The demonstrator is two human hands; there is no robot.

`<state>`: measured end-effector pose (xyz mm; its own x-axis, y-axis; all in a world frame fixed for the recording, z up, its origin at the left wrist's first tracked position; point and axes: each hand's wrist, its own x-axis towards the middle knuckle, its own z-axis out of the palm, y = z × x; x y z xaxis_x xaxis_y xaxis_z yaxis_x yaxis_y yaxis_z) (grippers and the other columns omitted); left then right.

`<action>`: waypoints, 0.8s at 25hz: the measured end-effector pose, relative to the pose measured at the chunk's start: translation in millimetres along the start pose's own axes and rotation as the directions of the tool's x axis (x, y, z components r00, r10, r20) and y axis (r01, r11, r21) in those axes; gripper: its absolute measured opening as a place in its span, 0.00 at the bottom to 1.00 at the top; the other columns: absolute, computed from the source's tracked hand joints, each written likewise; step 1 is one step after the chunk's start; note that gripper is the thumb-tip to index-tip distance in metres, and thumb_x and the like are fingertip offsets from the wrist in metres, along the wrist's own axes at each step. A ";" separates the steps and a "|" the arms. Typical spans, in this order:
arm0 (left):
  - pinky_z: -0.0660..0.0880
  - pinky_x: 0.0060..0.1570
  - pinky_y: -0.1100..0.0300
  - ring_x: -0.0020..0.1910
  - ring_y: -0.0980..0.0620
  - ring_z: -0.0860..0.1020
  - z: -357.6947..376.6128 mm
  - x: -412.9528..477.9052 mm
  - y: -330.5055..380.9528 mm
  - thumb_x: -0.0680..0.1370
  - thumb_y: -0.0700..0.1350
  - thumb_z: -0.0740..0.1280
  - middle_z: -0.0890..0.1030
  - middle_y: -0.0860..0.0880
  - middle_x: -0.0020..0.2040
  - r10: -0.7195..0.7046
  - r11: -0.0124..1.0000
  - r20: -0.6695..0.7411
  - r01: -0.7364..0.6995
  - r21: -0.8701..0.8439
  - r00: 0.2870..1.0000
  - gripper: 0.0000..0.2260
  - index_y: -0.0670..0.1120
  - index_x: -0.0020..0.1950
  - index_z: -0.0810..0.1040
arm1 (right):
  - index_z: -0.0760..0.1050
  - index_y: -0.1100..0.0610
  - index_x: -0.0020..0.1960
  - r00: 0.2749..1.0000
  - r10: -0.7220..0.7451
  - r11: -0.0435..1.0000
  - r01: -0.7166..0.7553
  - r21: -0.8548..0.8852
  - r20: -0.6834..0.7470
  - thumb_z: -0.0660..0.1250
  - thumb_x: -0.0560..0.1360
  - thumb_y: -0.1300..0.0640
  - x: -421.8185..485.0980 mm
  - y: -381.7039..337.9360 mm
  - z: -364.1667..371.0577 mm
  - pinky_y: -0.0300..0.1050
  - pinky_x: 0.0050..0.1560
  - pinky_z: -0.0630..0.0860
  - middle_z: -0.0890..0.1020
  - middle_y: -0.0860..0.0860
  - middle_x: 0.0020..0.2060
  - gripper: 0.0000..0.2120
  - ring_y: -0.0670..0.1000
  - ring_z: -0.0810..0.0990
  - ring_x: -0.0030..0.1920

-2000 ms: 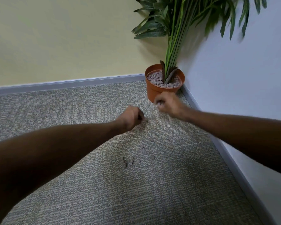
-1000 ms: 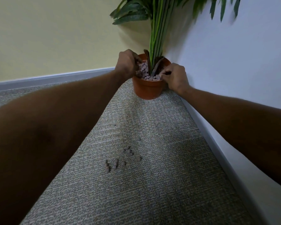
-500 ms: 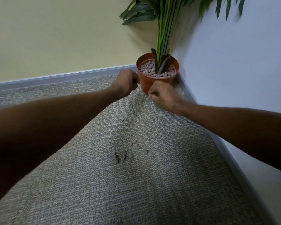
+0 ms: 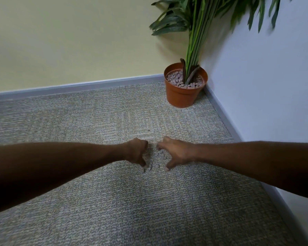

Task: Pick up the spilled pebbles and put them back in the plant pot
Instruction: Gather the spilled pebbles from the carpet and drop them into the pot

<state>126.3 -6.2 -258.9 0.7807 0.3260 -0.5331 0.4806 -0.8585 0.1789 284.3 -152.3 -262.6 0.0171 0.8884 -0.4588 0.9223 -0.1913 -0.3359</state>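
Both hands have come back from the pot down to the carpet [image 4: 114, 201]. The left hand [image 4: 136, 153] is curled, its thumb touching the spilled pebbles [image 4: 154, 161]. The right hand [image 4: 174, 153] is spread, fingers bent over them, gripping nothing visible. The plant pot [image 4: 182, 96] stands far off in the carpet's corner.
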 end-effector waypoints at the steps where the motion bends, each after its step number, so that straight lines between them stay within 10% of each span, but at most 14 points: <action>1: 0.75 0.51 0.56 0.59 0.44 0.79 8.0 -3.4 1.4 0.68 0.57 0.81 0.79 0.44 0.62 -0.013 1.000 0.009 0.013 0.005 1.000 0.36 0.42 0.67 0.71 | 0.64 0.52 0.76 1.000 0.021 1.000 -0.021 0.001 0.009 0.80 0.70 0.48 -1.4 -3.0 5.4 0.53 0.62 0.76 0.68 0.54 0.69 0.41 0.55 0.74 0.64; 11: 0.75 0.57 0.54 0.59 0.44 0.76 55.0 -9.3 8.2 0.69 0.46 0.81 0.73 0.42 0.61 0.009 0.971 -0.127 -0.039 -0.237 0.992 0.35 0.45 0.70 0.68 | 0.73 0.51 0.69 0.987 0.002 0.991 0.020 0.130 -0.163 0.75 0.76 0.59 8.1 -19.9 27.6 0.50 0.57 0.76 0.73 0.52 0.59 0.24 0.52 0.76 0.56; 16: 0.68 0.40 0.63 0.47 0.48 0.77 56.7 -12.8 3.3 0.75 0.41 0.71 0.75 0.49 0.47 0.025 0.958 -0.268 -0.100 -0.270 0.963 0.08 0.47 0.53 0.76 | 0.78 0.54 0.57 0.975 0.002 0.993 0.025 0.117 -0.223 0.68 0.79 0.61 15.8 -27.4 29.2 0.55 0.57 0.77 0.75 0.52 0.53 0.08 0.53 0.76 0.53; 20: 0.68 0.29 0.69 0.36 0.53 0.78 55.5 -11.6 4.9 0.75 0.41 0.72 0.78 0.51 0.42 -0.011 0.946 -0.310 -0.091 -0.313 0.951 0.08 0.50 0.41 0.75 | 0.78 0.55 0.54 0.972 -0.019 0.998 0.031 0.049 -0.234 0.67 0.79 0.64 19.9 -30.2 25.5 0.52 0.55 0.79 0.75 0.51 0.52 0.07 0.53 0.78 0.52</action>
<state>97.4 -36.2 -297.7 0.8605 0.4422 -0.2528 0.5085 -0.7176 0.4759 246.9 -139.5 -282.6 0.0898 0.9648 -0.2472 0.9024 -0.1838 -0.3896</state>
